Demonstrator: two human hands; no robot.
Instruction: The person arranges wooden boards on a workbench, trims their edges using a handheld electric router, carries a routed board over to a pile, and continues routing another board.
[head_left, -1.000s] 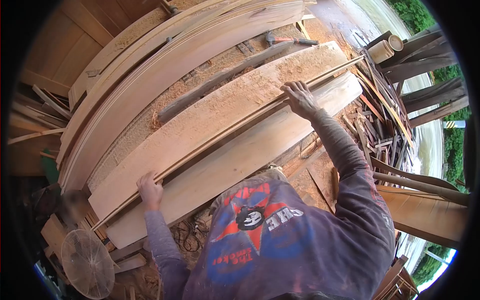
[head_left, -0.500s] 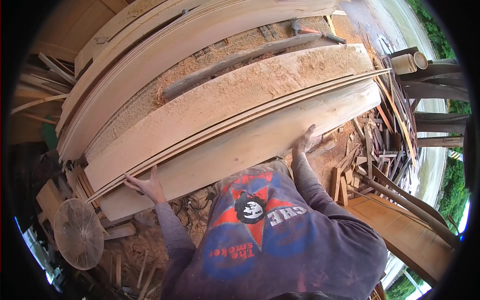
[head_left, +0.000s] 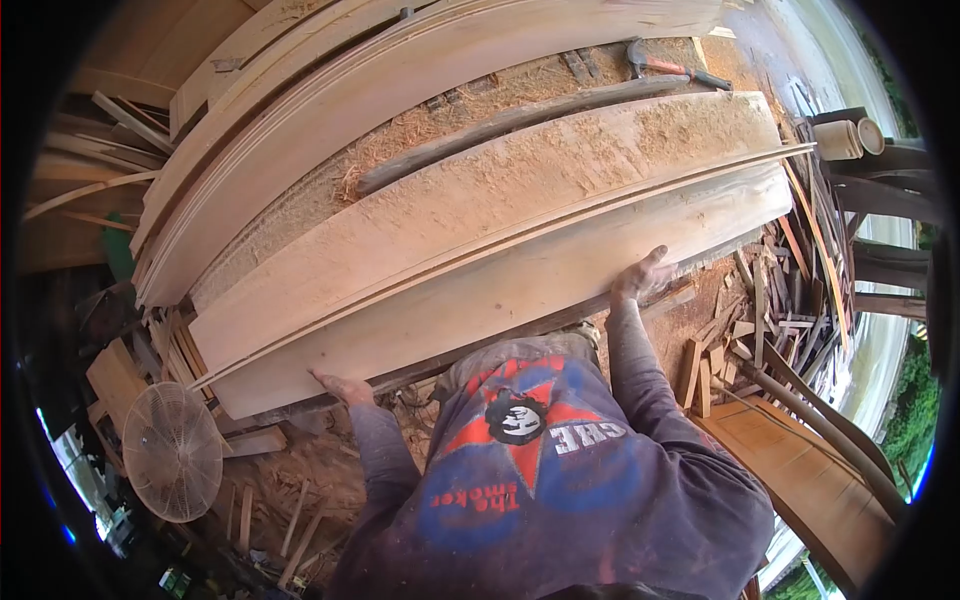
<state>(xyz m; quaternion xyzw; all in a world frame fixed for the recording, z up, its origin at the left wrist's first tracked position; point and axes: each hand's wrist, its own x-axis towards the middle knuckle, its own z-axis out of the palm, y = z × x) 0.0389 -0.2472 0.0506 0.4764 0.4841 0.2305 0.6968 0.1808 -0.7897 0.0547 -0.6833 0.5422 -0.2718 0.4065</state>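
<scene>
A long pale wooden board (head_left: 480, 308) lies slanted across the bench in front of me. My left hand (head_left: 343, 388) grips its near edge toward the left end, its thumb side showing and most fingers hidden. Farther right, my right hand (head_left: 642, 275) holds the same near edge, with the palm against the side and part of the fingers out of sight. Thin wooden strips (head_left: 560, 222) run along the board's far side. Beyond them is a wider board (head_left: 480, 215) sprinkled with wood shavings.
A claw hammer (head_left: 680, 70) rests among shavings at the far right, near a narrow grey wood piece (head_left: 480, 130). Stacked long boards (head_left: 400, 90) curve behind. A round fan guard (head_left: 172, 452) stands at lower left. Wood offcuts (head_left: 700, 370) are piled at right.
My left hand has moved from beside the thin strips to the board's near edge. The right hand stays on that edge. The whole view has shifted slightly.
</scene>
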